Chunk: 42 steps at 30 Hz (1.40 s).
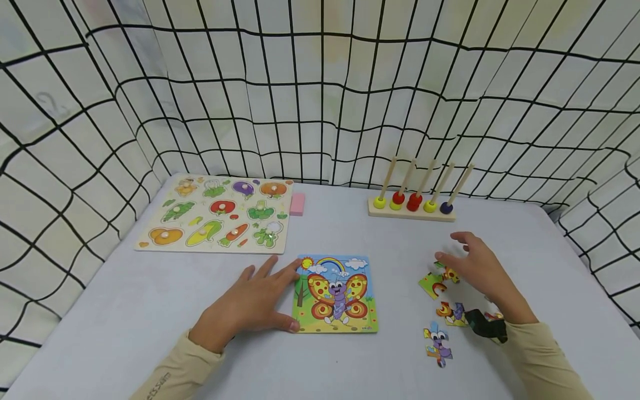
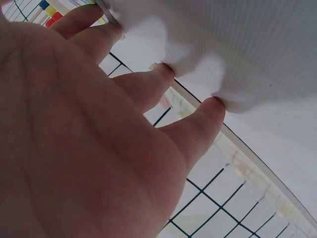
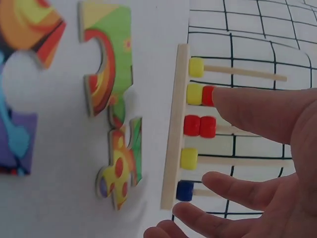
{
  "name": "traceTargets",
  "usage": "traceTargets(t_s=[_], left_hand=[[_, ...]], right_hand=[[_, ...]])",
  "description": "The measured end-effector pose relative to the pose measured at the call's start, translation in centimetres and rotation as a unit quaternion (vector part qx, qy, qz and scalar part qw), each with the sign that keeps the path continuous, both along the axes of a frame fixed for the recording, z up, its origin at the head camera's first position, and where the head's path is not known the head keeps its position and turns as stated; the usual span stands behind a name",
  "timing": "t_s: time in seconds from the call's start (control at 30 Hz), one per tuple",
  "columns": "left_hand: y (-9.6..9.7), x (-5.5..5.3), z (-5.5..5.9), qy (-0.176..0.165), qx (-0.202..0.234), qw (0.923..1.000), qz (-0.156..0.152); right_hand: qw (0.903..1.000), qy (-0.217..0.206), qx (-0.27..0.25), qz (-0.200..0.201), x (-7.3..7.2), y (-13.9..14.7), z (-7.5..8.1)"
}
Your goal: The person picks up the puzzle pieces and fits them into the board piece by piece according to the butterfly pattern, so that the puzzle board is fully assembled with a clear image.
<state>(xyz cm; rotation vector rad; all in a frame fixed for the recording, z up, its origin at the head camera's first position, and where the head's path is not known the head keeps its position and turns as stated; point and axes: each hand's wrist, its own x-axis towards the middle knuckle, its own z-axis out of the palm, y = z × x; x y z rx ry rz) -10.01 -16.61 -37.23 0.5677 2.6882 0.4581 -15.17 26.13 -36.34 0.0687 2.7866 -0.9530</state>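
Note:
My left hand (image 1: 250, 303) lies with fingers spread at the left side of a square butterfly puzzle board (image 1: 338, 294). The thumb tip and index fingertip are right at the board's left edge. To the right, my right hand (image 1: 480, 264) hovers over loose jigsaw pieces with thumb and fingers apart, holding nothing. Nearest to it are a yellow piece with red dots (image 3: 119, 166) and a green piece with a red-orange curve (image 3: 121, 54). Closer to me lie a butterfly-face piece (image 1: 438, 347) and a yellow-purple piece (image 1: 456, 315). A black strap hangs from the right wrist, partly covering another piece.
A wooden vegetable puzzle board (image 1: 200, 222) lies at the back left, a pink block (image 1: 297, 204) at its right edge. At the back right stands a peg abacus (image 1: 412, 214) with coloured beads on upright rods. Black netting (image 1: 322, 83) over white walls surrounds the table.

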Motion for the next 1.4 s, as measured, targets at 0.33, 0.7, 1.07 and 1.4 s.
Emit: traceTargets(t_s=[0.33,0.7,1.07,1.4], left_hand=[[0.0,0.0,-0.1,0.002,-0.001,1.0000,-0.001],[0.0,0.0,-0.1,0.002,-0.007,1.0000,0.001],[-0.1,-0.1,-0.2,0.002,-0.008,1.0000,0.000],[0.0,-0.1,0.0,-0.002,-0.007,1.0000,0.001]], right_hand=[[0.9992,-0.025,0.031,0.004,-0.4,1.8,-0.8],[0.9974,-0.043,0.055,0.017,-0.6,2.6,-1.3],[0.9966,-0.014,0.078,0.024,-0.5,2.3,-2.0],[0.9949,0.004,0.095,0.036,-0.5,2.2,-2.3]])
